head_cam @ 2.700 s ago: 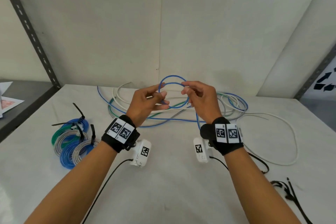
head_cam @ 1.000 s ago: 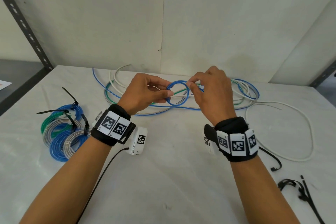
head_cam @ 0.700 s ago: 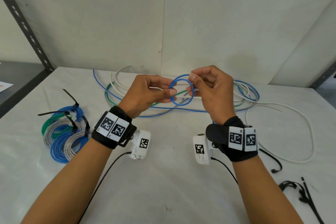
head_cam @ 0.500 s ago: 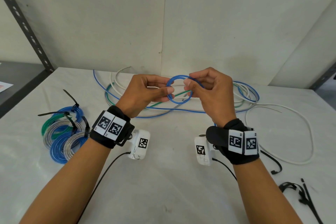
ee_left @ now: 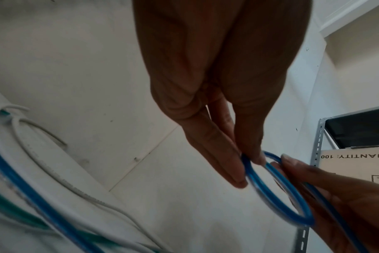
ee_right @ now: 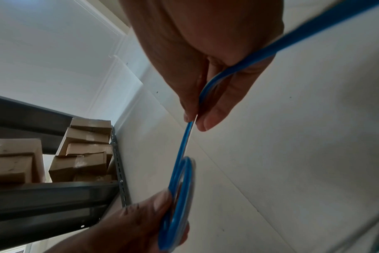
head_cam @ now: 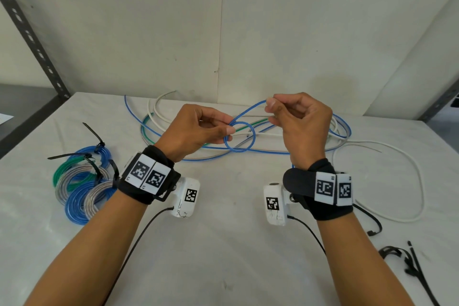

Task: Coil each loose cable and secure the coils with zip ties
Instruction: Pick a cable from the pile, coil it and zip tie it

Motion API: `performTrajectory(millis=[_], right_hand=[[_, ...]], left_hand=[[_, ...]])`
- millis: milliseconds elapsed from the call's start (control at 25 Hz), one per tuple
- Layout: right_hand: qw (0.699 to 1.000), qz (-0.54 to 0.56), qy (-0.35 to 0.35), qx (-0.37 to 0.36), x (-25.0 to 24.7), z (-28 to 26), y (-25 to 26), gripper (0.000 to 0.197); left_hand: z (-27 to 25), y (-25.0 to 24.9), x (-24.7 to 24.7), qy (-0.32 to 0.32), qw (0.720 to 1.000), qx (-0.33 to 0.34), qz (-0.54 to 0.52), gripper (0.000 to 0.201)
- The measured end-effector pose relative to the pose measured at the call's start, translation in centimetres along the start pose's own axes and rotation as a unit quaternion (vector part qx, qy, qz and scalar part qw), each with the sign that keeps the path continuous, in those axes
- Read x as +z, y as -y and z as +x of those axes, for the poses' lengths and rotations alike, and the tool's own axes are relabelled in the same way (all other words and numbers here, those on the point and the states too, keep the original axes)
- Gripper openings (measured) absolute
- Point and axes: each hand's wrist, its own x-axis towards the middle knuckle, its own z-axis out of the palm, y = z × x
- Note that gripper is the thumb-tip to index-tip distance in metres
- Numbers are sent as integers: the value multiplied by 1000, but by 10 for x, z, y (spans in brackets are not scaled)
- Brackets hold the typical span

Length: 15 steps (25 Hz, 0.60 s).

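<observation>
The left hand [head_cam: 198, 129] pinches a small blue coil [head_cam: 239, 139] above the table [head_cam: 223, 243], likely so the loops cannot spring apart. The right hand [head_cam: 301, 122] grips the blue cable [ee_right: 208, 89] just beyond the coil, held taut, apparently ready to lay on another turn.

Looks like a storeroom or workshop bay. Slotted grey steel shelving upright [head_cam: 32, 40] stands far left of the fingers, another at the right edge. Stacked cardboard boxes [ee_right: 84, 154] sit on racking beyond the fingertips in the right wrist view; a carton printed "QUANTITY" [ee_left: 357, 164] sits behind the fingers in the left wrist view. Plain white worktop [head_cam: 223, 243] below the fingers, bare panel walls behind.
</observation>
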Motion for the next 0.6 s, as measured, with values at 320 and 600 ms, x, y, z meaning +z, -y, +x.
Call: performTrajectory(millis=[320,600], right_hand=[[994,-27,95,37,21,-16,-8,11],[989,92,61,94,24,-19,-4,20]], left_hand=[[6,-8,-3,-140,973,29,-183,14],[6,-10,5,-139,969,38,-198,14]])
